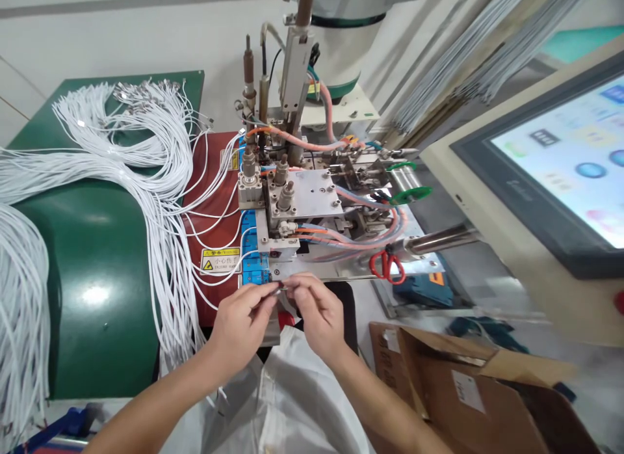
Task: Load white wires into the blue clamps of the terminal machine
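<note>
My left hand [244,322] and my right hand [320,314] meet in front of my body, just before the near edge of the machine. Both are closed in a pinch, thumbs against fingertips. Between them is a small dark and silver piece [279,289], mostly covered by the fingers; its kind is too small to tell. Right beyond the left fingertips is a row of blue cable holders [253,249] on the machine's edge. White cables [221,214] run into these holders from a thick bundle [166,246] at the left.
A green table [97,239] at the left carries the cables. Behind my hands stands the machine [312,194], with a wire spool [408,184] and red-handled scissors [387,266]. A touchscreen [575,161] juts in from the right. An opened cardboard box [468,389] lies low right.
</note>
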`<state>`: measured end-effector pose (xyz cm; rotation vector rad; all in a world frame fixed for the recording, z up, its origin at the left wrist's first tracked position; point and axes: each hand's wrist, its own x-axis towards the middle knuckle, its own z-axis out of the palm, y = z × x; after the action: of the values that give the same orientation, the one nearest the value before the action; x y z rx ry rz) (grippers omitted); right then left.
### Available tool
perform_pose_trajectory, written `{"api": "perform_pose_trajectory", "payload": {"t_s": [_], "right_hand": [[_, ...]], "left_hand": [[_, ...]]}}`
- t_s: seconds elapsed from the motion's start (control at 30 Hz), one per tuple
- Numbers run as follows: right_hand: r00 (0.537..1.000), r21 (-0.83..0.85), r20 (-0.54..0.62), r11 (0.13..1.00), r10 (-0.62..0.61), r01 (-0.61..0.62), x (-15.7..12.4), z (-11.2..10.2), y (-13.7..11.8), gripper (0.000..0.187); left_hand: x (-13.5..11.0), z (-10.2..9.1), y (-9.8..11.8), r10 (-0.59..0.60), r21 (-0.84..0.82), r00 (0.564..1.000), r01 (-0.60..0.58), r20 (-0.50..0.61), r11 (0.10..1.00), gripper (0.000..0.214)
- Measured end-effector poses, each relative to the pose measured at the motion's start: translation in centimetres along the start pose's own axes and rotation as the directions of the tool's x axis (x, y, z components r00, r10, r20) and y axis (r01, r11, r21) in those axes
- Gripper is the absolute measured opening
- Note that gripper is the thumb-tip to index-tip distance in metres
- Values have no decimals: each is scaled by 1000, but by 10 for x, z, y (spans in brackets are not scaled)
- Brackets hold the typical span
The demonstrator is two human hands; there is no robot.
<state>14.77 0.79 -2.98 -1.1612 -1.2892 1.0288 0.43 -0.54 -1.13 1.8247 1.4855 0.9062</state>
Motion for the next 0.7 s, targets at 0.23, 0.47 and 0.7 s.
{"api": "perform_pose_trajectory", "payload": {"t_s": [0.23,0.47,0.7], "right_hand": [[993,-37,67,995,94,-92,6,2,-6,14],[995,-72,-98,997,13,-20,-2,11,0,12],[993,-224,-35,969,-111,100,0,13,-5,10]], "left_hand": [[4,-1,1,-136,-141,988,145,71,979,15],[6,0,-1,-325,-327,941,338,95,883,15],[5,2,-1,-391,-379,910,412,135,829,14]]}}
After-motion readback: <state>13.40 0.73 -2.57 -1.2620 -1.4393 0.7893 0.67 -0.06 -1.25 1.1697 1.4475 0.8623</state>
